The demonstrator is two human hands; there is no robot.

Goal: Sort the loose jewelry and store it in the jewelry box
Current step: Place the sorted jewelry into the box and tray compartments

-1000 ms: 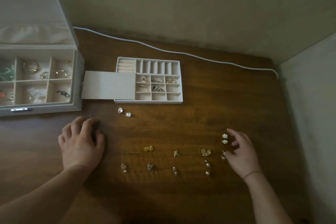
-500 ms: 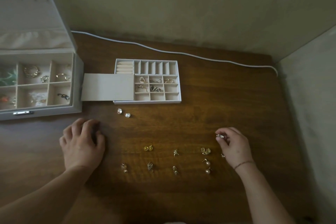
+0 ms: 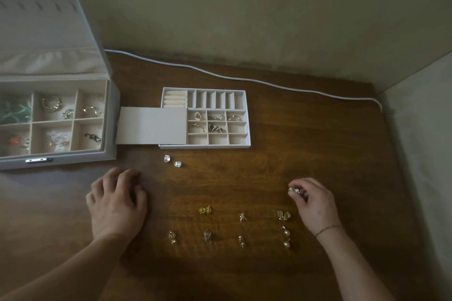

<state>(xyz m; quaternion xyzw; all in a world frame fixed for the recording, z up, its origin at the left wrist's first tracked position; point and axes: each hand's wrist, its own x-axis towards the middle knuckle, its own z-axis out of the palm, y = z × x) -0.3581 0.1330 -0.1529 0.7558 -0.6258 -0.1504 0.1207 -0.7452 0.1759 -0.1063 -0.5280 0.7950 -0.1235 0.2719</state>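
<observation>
Your right hand (image 3: 314, 201) pinches a small silvery earring pair (image 3: 294, 190) at its fingertips, just above the surface (image 3: 305, 134) near the right edge — whether it is one piece or two the dim view does not settle. The tray (image 3: 247, 145) lies up and to the left of that hand, toward the far edge, its long axis running left to right. Its bare cells sit at its near right corner, the side closest to you, so the right hand is the better placed one. Your left hand (image 3: 117, 203) rests on the surface with fingers loosely curled, holding nothing, below the box (image 3: 111, 134) — nearer that than the tray.
</observation>
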